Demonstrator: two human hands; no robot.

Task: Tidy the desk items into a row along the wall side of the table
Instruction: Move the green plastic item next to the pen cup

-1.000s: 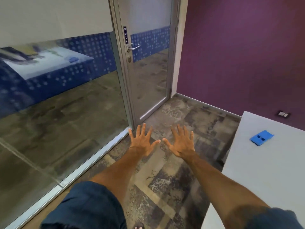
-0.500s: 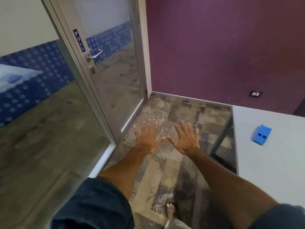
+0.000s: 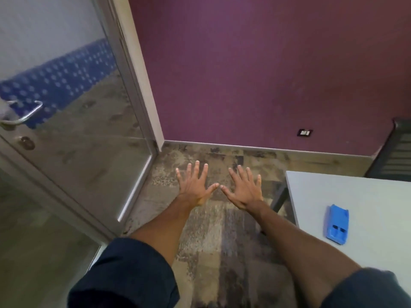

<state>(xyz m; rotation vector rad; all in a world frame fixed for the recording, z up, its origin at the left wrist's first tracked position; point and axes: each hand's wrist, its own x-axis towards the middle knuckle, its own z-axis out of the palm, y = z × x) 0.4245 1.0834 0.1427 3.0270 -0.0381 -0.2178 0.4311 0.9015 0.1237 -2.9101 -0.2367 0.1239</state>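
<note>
A small blue plastic item (image 3: 337, 227) lies flat on the white table (image 3: 367, 196) at the right, near the table's left edge. My left hand (image 3: 194, 185) and my right hand (image 3: 244, 188) are stretched out in front of me over the carpet, palms down, fingers spread, thumbs almost touching. Both hands hold nothing. They hover left of the table, clear of it. The blue item lies to the right of my right forearm.
A purple wall (image 3: 255, 74) with a power socket (image 3: 304, 132) runs behind the table. A glass door (image 3: 73, 121) with a metal handle (image 3: 24, 116) stands at the left. A dark slatted object (image 3: 398, 152) stands at the far right. Patterned carpet (image 3: 213, 241) covers the floor.
The view has swung right: the door slid left, and the table and blue item have come closer. My hands stay spread out in front, empty.
</note>
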